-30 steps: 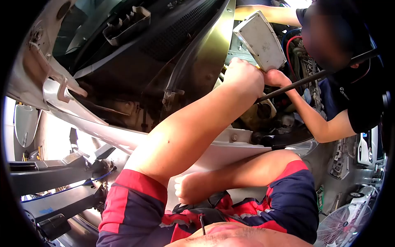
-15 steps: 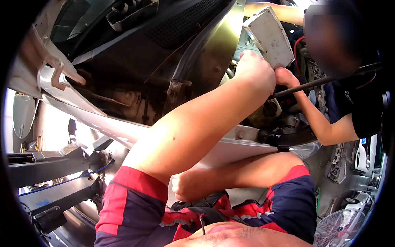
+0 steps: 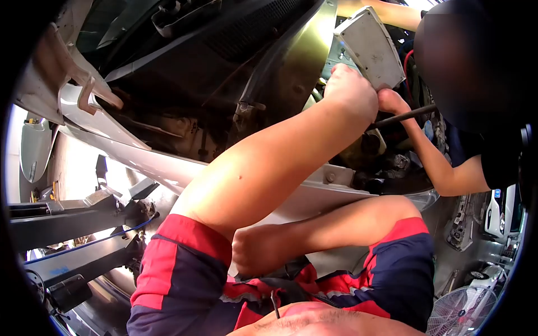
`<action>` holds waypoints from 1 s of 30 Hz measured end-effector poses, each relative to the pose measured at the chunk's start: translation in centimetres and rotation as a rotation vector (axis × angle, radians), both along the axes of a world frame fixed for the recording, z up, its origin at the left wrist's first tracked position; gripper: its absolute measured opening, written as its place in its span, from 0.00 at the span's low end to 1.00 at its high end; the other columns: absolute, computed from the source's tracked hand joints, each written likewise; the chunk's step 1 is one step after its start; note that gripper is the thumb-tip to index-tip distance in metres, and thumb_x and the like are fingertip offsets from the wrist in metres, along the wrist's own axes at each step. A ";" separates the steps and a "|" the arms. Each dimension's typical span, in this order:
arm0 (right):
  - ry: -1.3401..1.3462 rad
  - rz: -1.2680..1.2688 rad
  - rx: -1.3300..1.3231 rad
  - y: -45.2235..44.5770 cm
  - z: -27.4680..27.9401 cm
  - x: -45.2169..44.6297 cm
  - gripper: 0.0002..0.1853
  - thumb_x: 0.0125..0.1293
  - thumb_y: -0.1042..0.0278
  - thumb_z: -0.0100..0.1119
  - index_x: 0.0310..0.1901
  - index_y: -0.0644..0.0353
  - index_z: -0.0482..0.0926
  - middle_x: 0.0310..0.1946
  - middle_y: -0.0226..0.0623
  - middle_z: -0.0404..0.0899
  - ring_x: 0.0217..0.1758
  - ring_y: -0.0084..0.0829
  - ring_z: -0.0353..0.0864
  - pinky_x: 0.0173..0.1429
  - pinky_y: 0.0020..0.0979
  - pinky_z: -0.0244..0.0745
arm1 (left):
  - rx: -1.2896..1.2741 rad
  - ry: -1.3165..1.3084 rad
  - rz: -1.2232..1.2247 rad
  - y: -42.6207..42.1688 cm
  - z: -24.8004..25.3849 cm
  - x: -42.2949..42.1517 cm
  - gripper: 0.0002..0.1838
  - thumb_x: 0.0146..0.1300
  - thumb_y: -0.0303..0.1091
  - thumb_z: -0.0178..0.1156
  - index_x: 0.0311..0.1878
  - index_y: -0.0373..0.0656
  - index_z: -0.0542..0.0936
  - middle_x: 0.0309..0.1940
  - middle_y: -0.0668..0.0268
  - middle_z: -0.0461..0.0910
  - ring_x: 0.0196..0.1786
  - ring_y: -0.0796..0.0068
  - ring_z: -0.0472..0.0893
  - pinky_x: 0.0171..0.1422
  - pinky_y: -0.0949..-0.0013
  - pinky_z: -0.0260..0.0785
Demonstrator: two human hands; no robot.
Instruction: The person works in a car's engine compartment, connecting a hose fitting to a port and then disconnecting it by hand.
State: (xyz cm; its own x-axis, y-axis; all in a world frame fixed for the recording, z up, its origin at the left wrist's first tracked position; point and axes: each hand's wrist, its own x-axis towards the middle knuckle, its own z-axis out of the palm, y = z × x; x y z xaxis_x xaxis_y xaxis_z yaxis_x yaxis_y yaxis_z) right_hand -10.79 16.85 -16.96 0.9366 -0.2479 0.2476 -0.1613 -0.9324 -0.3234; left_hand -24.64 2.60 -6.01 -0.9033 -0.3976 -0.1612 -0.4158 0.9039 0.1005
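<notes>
My left arm stretches across the open engine bay. At its end my left hand [image 3: 352, 91] is closed, with curled fingertips beside a light green surface. What it grips, if anything, is hidden. Right beside it is a pale, scuffed, box-like panel [image 3: 374, 47], set at a tilt. Another person's hand [image 3: 393, 102] meets the panel's lower edge. Folded back in front of my body, my right hand [image 3: 259, 250] is curled into a fist near the red and navy clothing. Its palm is turned out of sight, so I cannot see anything in it.
A dark rod [image 3: 404, 116] slants past the other person's forearm. That person leans in from the right. The silver car's fender edge [image 3: 185, 171] runs below my left arm. Dark lift arms [image 3: 67, 224] stand at lower left, and a caged fan [image 3: 462, 311] at lower right.
My right hand has risen slightly and turned, its fingers now curled in a fist. My left hand stays beside the panel. The whole view has shifted a little.
</notes>
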 end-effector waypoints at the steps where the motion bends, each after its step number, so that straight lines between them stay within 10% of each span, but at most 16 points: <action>1: 0.025 0.002 -0.077 0.0 -0.5 -0.4 0.07 0.54 0.63 0.61 0.22 0.50 0.84 0.23 0.28 0.82 0.32 0.31 0.82 0.40 0.34 0.68 | -0.008 0.000 -0.015 -0.2 0.0 0.1 0.14 0.66 0.40 0.59 0.51 0.53 0.88 0.46 0.63 0.86 0.51 0.62 0.84 0.51 0.60 0.78; 21: 0.183 0.043 -0.029 1.7 -2.7 -0.5 0.10 0.58 0.63 0.58 0.24 0.52 0.85 0.27 0.30 0.84 0.36 0.33 0.83 0.46 0.35 0.71 | 0.070 0.067 0.055 -0.1 -0.5 -0.3 0.14 0.62 0.40 0.64 0.48 0.45 0.87 0.44 0.60 0.85 0.48 0.62 0.85 0.50 0.62 0.78; 25: 0.198 0.044 -0.026 1.6 -2.5 -0.5 0.09 0.58 0.63 0.58 0.23 0.51 0.85 0.27 0.30 0.84 0.36 0.33 0.83 0.45 0.34 0.72 | 0.087 -0.073 -0.017 -0.1 -0.4 -0.4 0.25 0.66 0.49 0.62 0.64 0.50 0.82 0.61 0.61 0.82 0.65 0.57 0.77 0.68 0.45 0.60; 30: 0.179 0.037 -0.025 1.5 -2.5 -0.6 0.09 0.57 0.63 0.59 0.23 0.52 0.85 0.26 0.30 0.84 0.35 0.33 0.83 0.45 0.35 0.72 | 0.072 -0.099 -0.042 -0.1 -0.4 -0.4 0.26 0.65 0.49 0.63 0.64 0.49 0.82 0.62 0.61 0.81 0.67 0.57 0.76 0.70 0.45 0.60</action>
